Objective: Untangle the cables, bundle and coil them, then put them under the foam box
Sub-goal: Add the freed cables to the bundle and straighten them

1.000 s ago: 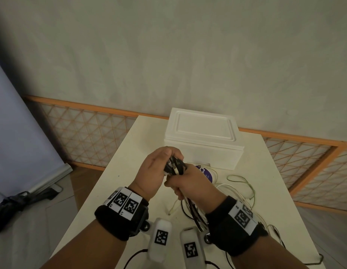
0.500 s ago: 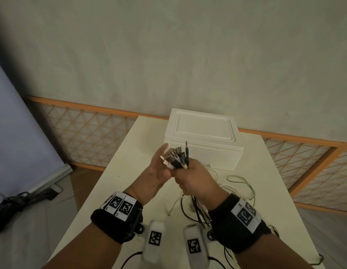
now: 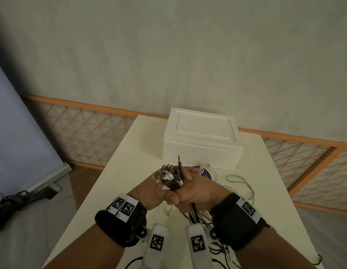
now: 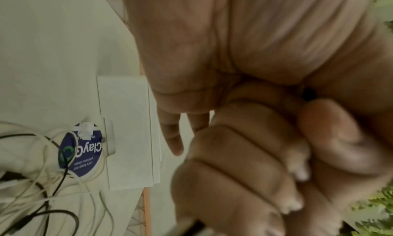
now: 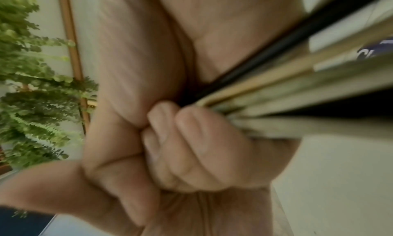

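My right hand grips a bundle of black and white cables in its fist, plug ends fanned upward, one thin black jack tallest. The right wrist view shows its fingers curled round the cable bundle. My left hand lies against the bundle's left side, fingers straight behind the plugs, thumb on the right fist. The rest of the cables trail loose on the table. The white foam box stands just beyond the hands, lid on, also seen as the foam box.
A round purple label lies against the box front amid cable loops. An orange lattice fence runs behind the table. A black object lies on the floor at left. Green foliage shows behind the hands.
The left hand, first closed over the plug ends, came off them and now lies alongside. The right hand turned the bundle upright, and both hands have drawn slightly nearer.
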`<state>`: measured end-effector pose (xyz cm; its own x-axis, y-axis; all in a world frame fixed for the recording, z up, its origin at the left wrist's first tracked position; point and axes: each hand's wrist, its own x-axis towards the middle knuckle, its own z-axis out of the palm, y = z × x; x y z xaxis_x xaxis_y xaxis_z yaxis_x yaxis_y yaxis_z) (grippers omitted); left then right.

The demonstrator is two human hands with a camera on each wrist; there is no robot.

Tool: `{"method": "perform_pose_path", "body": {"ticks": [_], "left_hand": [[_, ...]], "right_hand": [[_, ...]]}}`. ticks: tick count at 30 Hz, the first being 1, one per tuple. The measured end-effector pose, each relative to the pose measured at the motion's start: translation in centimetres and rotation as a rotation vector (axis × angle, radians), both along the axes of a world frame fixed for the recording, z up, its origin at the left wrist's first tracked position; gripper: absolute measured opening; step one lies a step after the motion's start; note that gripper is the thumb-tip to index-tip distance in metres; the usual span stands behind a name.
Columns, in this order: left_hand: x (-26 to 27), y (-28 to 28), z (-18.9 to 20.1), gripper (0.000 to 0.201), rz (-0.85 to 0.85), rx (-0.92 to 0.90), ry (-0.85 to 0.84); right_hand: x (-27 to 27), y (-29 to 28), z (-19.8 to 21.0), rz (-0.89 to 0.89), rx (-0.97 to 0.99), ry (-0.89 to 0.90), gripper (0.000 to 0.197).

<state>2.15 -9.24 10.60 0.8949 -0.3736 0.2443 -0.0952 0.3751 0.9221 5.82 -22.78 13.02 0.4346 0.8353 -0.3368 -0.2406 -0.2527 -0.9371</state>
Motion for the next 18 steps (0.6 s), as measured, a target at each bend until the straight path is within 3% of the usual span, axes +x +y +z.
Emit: {"method": "perform_pose_path", "body": {"ticks": [3, 6, 8, 11, 12, 15, 16, 18], "left_hand": [[-0.1, -0.3, 0.2, 0.039, 0.032, 0.015, 0.054], [0.0, -0.4, -0.3, 0.041, 0.106, 0.005, 0.088], [0.2, -0.5, -0.3, 0.033, 0.263, -0.099, 0.122], [1.1, -0.4, 0.0, 0.008, 0.491, -0.282, 0.181], [1.3, -0.4, -0.1, 0.013, 0.481, -0.315, 0.201], [1.6, -0.3, -1.4, 0.057, 0.368, -0.439, 0.267], [1.5, -0.3, -1.9, 0.063, 0.331, -0.45, 0.285], [1.3, -0.6, -2.5, 0.046, 0.282, -0.404, 0.338]], "right_hand": [[0.2, -0.2, 0.0, -0.016, 0.034, -0.001, 0.026], [0.0, -0.1, -0.1, -0.072, 0.051, -0.1, 0.024], [-0.3, -0.3, -0.4, -0.085, -0.02, -0.215, 0.004], [-0.8, -0.3, -1.6, -0.236, -0.139, -0.297, 0.022], [-1.1, -0.2, -1.9, -0.28, -0.143, -0.313, 0.025], [-1.4, 0.3, -2.6, -0.284, -0.182, -0.425, 0.031], [-1.4, 0.4, -2.6, -0.276, -0.197, -0.443, 0.029], [-1.1, 0.2, -2.5, -0.244, -0.231, -0.47, 0.023]]}}
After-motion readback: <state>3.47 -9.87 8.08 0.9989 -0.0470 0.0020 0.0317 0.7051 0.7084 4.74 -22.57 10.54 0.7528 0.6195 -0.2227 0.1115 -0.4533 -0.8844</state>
